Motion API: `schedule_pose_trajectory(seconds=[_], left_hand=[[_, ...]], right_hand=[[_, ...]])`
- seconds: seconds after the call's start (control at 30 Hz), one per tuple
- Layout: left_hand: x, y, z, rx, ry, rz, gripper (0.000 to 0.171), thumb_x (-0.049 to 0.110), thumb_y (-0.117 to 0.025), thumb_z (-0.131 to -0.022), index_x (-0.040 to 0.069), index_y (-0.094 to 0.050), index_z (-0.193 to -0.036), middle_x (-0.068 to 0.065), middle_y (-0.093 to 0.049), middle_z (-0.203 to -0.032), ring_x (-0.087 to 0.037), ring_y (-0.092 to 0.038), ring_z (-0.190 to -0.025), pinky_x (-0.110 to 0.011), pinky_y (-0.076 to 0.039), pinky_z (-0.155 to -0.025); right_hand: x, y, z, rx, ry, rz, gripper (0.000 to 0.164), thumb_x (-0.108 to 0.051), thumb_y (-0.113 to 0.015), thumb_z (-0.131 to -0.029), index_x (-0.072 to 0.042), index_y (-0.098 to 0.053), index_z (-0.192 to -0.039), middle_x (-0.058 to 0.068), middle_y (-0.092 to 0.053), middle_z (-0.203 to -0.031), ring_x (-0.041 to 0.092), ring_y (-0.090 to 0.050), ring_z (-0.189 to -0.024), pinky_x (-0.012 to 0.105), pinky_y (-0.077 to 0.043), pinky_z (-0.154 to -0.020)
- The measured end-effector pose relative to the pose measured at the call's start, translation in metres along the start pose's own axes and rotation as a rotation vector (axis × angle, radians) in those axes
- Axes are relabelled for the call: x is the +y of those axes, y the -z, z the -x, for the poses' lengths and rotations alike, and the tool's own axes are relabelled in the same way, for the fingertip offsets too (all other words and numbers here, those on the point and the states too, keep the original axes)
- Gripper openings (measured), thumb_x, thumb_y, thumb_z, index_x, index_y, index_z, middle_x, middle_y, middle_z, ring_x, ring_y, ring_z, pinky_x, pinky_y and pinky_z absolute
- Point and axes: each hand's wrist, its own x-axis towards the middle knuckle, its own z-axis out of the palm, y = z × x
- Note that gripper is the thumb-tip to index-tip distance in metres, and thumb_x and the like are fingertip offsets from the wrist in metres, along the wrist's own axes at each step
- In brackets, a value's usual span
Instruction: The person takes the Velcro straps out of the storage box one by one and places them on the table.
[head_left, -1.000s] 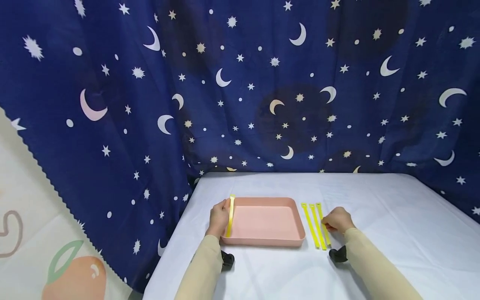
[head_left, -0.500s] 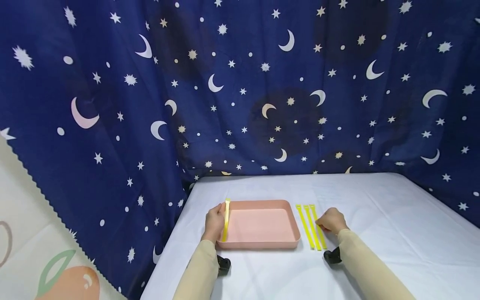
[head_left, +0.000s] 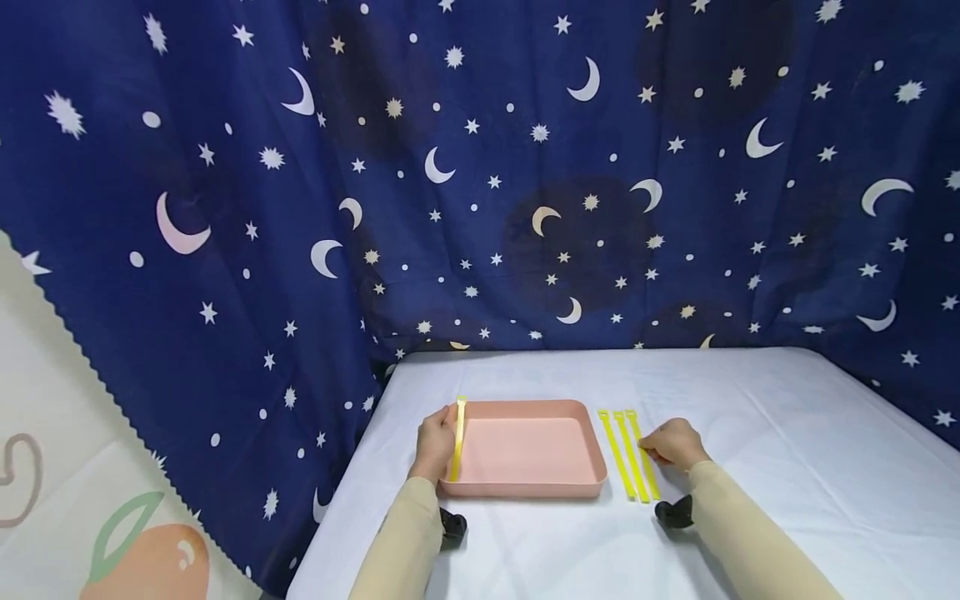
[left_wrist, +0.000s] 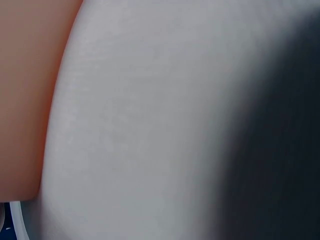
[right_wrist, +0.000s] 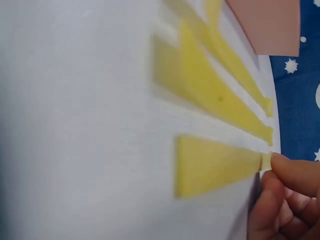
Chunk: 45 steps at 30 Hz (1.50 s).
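A shallow pink tray (head_left: 525, 489) lies on the white-covered table, its side wall also filling the left of the left wrist view. My left hand (head_left: 435, 443) grips the tray's left edge near the far corner. Along that edge, inside the tray, runs a yellow strap (head_left: 458, 442) whose slotted head sticks out past the far rim. To the right of the tray, several yellow straps lie side by side. My right hand (head_left: 677, 442) pinches the rightmost strap (right_wrist: 215, 165) between thumb and fingertips. Next to it are the middle strap (head_left: 631, 458) and the left strap (head_left: 617, 457).
Under everything is a white tablecloth (head_left: 540, 550). Behind the table hangs a dark blue curtain (head_left: 487, 208) with moons and stars. A pale cloth with a fruit print (head_left: 161, 558) hangs at the lower left. Black wrist-worn devices (head_left: 675, 512) sit below both hands.
The head view shifts slightly. Both hands, the tray and the straps keep almost the same places relative to each other.
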Motion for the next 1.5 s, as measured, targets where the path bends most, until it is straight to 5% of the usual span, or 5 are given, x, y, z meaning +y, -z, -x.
schedule_pose_trajectory(seconds=[0.3,0.63,0.87,1.13,1.5], left_hand=[[0.003,-0.009,-0.003,-0.019,-0.015,0.011,0.042,0.005,-0.04,-0.105,0.003,-0.05,-0.146,-0.015,-0.05,-0.151,-0.035,-0.04,-0.145,-0.051,-0.034,-0.122],[0.004,-0.007,-0.007,-0.014,-0.016,0.005,0.042,0.007,-0.041,-0.105,0.004,-0.05,-0.146,-0.014,-0.051,-0.151,-0.034,-0.041,-0.144,-0.049,-0.035,-0.122],[0.004,-0.005,-0.009,0.016,-0.038,-0.005,0.041,0.007,-0.041,-0.105,0.002,-0.052,-0.144,-0.015,-0.053,-0.148,-0.033,-0.044,-0.143,-0.049,-0.037,-0.121],[0.004,-0.002,-0.007,0.002,-0.016,0.023,0.043,0.007,-0.039,-0.105,0.003,-0.049,-0.147,-0.015,-0.049,-0.152,-0.033,-0.041,-0.145,-0.049,-0.036,-0.121],[0.001,0.0,-0.008,0.009,-0.005,0.004,0.043,0.006,-0.039,-0.105,0.003,-0.049,-0.147,-0.014,-0.049,-0.152,-0.033,-0.041,-0.144,-0.048,-0.037,-0.121]], right_hand=[[0.006,0.006,0.003,0.012,0.042,0.039,0.019,-0.012,-0.064,-0.093,0.005,-0.066,-0.085,0.004,-0.06,-0.064,0.014,-0.055,-0.06,0.023,-0.048,-0.054],[-0.028,0.006,0.008,-0.006,0.182,-0.05,0.027,-0.012,-0.06,-0.097,0.014,-0.066,-0.101,0.01,-0.068,-0.075,0.014,-0.06,-0.066,0.028,-0.058,-0.062],[-0.056,-0.006,0.007,-0.039,0.224,-0.115,0.029,-0.011,-0.06,-0.097,0.016,-0.065,-0.107,0.013,-0.071,-0.082,0.012,-0.063,-0.067,0.032,-0.063,-0.07],[-0.075,-0.026,0.009,-0.098,0.256,-0.183,0.03,-0.009,-0.06,-0.098,0.018,-0.063,-0.109,0.011,-0.071,-0.08,0.009,-0.064,-0.065,0.023,-0.061,-0.063],[-0.095,-0.049,0.011,-0.133,0.284,-0.218,0.029,-0.006,-0.059,-0.096,0.019,-0.064,-0.111,0.01,-0.071,-0.079,0.01,-0.063,-0.068,0.026,-0.061,-0.066]])
